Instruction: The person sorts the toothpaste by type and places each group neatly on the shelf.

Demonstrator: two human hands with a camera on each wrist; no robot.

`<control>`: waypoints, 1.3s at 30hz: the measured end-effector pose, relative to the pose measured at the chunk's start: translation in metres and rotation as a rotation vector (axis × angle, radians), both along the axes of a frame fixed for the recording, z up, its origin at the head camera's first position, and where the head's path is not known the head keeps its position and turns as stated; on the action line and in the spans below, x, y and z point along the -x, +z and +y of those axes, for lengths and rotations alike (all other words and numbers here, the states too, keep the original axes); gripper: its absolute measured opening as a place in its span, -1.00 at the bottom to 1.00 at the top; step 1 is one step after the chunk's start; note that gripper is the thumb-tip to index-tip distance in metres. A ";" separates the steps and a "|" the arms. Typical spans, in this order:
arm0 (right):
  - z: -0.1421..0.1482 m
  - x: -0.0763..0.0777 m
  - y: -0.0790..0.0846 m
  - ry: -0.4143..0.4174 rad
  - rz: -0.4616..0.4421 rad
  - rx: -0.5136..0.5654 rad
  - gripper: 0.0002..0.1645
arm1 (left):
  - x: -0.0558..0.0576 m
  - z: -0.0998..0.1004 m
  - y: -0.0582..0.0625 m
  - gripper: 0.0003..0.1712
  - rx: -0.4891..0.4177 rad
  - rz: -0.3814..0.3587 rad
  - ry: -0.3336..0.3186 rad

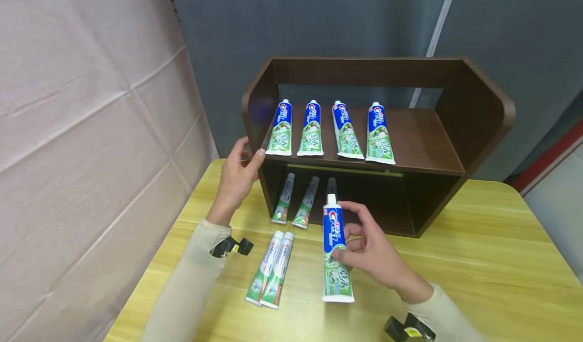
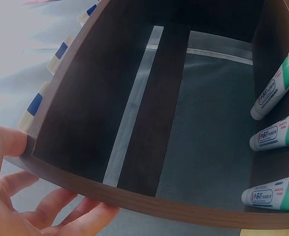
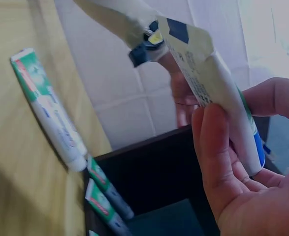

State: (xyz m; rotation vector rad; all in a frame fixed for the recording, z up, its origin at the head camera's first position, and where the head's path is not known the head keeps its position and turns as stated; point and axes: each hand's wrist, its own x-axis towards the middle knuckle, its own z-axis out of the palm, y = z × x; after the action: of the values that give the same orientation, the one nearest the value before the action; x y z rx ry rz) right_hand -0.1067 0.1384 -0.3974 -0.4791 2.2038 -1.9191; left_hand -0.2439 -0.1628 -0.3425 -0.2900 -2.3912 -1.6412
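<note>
My right hand (image 1: 378, 251) grips a blue and green toothpaste tube (image 1: 334, 271), cap up, in front of the shelf's lower level. In the right wrist view the tube's pale printed back (image 3: 218, 81) faces the camera, between thumb and fingers. My left hand (image 1: 237, 177) holds the left side of the dark brown shelf (image 1: 451, 150). Its thumb (image 2: 11, 141) lies at the front corner and its fingers lie along the outer side panel. Several blue and green tubes (image 1: 312, 129) lie in a row on the upper level, caps to the back, the leftmost close to my left thumb.
Below, silver and green tubes (image 1: 306, 203) lie in the lower compartment, one partly hidden behind the held tube. Two more such tubes (image 1: 277, 271) lie side by side on the yellow wood-grain table (image 1: 492, 261). A grey partition (image 1: 341, 18) stands behind, a pale cloth wall (image 1: 91, 129) at left.
</note>
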 end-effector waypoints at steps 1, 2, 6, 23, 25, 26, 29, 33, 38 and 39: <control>0.003 0.000 0.002 -0.003 0.016 0.001 0.06 | 0.000 0.001 0.000 -0.41 -0.003 -0.002 0.002; 0.005 0.000 0.004 -0.005 0.030 0.007 0.06 | 0.000 0.001 0.000 -0.41 -0.003 -0.003 0.003; 0.014 0.000 0.015 -0.003 0.096 0.006 0.04 | 0.000 0.002 -0.001 -0.42 0.000 0.003 0.009; 0.055 0.001 0.082 -0.106 0.257 0.037 0.01 | 0.001 0.000 0.000 -0.39 -0.014 -0.022 0.009; 0.059 0.002 0.088 -0.130 0.264 0.042 0.02 | 0.001 0.000 0.000 -0.39 -0.021 -0.025 0.004; 0.061 0.002 0.091 -0.139 0.270 0.048 0.02 | 0.001 0.000 0.000 -0.39 -0.024 -0.025 0.001; 0.068 0.006 0.099 -0.156 0.286 0.090 0.03 | 0.001 -0.001 -0.001 -0.41 -0.040 -0.015 -0.002; 0.078 0.012 0.109 -0.200 0.283 0.088 0.00 | -0.001 -0.001 -0.001 -0.42 -0.047 0.002 0.003; 0.087 0.019 0.122 -0.286 0.234 0.005 -0.02 | -0.002 -0.001 -0.001 -0.42 -0.052 0.027 0.010; 0.088 0.021 0.124 -0.306 0.227 -0.031 -0.02 | -0.002 -0.001 -0.001 -0.42 -0.053 0.034 0.012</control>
State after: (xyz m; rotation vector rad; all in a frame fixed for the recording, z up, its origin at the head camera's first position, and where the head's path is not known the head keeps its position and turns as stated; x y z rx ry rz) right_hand -0.1274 0.2268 -0.2730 -0.3893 2.5772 -2.0623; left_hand -0.2417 -0.1640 -0.3435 -0.2915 -2.3163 -1.6782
